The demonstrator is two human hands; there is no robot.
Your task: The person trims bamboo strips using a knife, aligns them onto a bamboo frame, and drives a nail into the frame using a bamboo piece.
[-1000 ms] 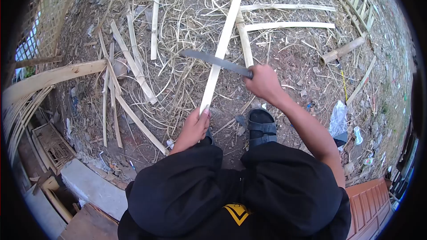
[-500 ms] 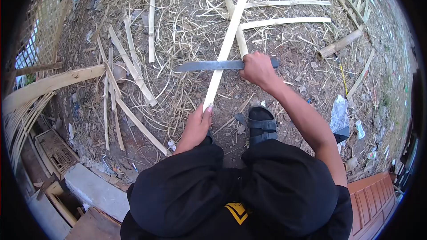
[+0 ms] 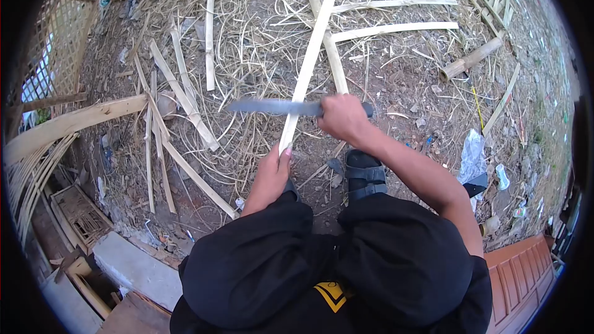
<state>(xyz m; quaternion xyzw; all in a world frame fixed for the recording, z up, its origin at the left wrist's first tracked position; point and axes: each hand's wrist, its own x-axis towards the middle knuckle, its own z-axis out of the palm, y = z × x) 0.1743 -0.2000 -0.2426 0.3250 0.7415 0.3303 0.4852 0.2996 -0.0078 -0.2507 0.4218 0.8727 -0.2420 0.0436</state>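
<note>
Near the middle of the frame, the left hand pinches the lower end of a pale bamboo strip, thumb laid along it; the strip slants up towards the top centre. The right hand is clenched round a machete, whose blurred blade crosses the strip and points left; whether they touch, I can't tell. Bamboo slats and a bamboo tube lie at upper right.
</note>
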